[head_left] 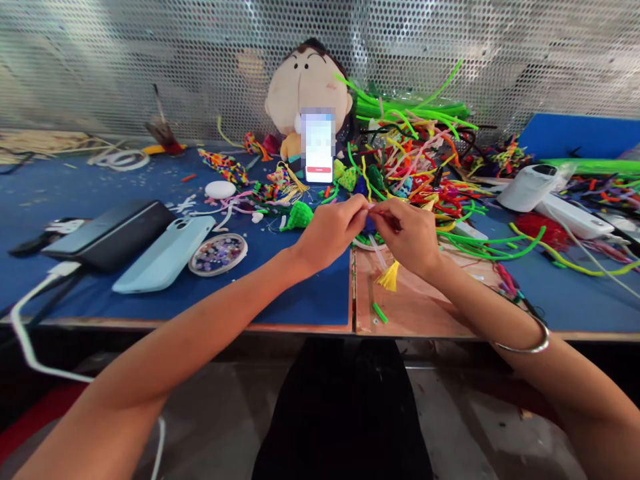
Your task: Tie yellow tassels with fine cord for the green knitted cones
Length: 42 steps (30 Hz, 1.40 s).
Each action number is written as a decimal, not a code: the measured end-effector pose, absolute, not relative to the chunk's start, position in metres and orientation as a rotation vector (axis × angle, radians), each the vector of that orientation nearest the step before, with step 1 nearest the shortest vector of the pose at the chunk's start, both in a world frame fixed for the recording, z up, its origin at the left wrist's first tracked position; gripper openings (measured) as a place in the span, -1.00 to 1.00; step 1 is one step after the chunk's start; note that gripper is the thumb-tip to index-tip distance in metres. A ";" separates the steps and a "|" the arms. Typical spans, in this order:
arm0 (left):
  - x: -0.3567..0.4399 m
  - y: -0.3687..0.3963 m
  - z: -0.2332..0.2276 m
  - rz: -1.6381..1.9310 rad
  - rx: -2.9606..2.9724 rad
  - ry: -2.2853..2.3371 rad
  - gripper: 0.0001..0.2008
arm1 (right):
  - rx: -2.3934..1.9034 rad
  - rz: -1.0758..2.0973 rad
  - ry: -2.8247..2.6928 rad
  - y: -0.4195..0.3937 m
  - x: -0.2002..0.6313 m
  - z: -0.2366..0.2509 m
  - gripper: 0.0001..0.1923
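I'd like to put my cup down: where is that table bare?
Bare blue mat lies between the round dish and the left hand, down to the table edge. The far left corner is fairly open. Right of the hands, the pipe cleaners crowd everything.

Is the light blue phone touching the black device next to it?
Touching: the head view shows the light blue phone lying flush against the black device, no gap between their long edges.

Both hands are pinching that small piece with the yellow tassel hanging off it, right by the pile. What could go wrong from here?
1. The left hand and right hand pinch it only at the fingertips; such a light grip may slip, dropping the yellow tassel onto the table.
2. The pipe cleaner pile lies right behind the right hand, so a stray end could snag.
3. A green offcut lies near the table edge and could be brushed off.
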<state>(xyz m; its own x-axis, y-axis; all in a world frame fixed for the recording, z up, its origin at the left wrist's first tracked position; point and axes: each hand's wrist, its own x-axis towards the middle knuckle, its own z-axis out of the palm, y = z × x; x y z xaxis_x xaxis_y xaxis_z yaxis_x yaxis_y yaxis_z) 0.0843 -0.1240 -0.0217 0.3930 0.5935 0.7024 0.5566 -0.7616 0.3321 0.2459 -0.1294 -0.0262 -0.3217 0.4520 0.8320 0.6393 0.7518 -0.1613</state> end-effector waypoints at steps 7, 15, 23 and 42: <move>0.085 -0.128 -0.013 1.267 2.107 0.778 -0.88 | -0.722 -0.397 -1.984 -0.138 0.246 -0.020 -0.95; 0.080 -0.134 0.002 0.896 1.519 0.725 -0.81 | -0.524 -0.819 -2.122 -0.141 0.252 -0.013 -0.90; 0.072 -0.137 0.008 0.918 1.793 0.807 -0.87 | -0.723 -0.538 -2.064 -0.149 0.252 -0.008 -0.93; 0.075 -0.147 -0.016 1.367 2.767 1.105 -0.73 | -0.861 0.111 -2.010 -0.150 0.249 -0.001 -0.88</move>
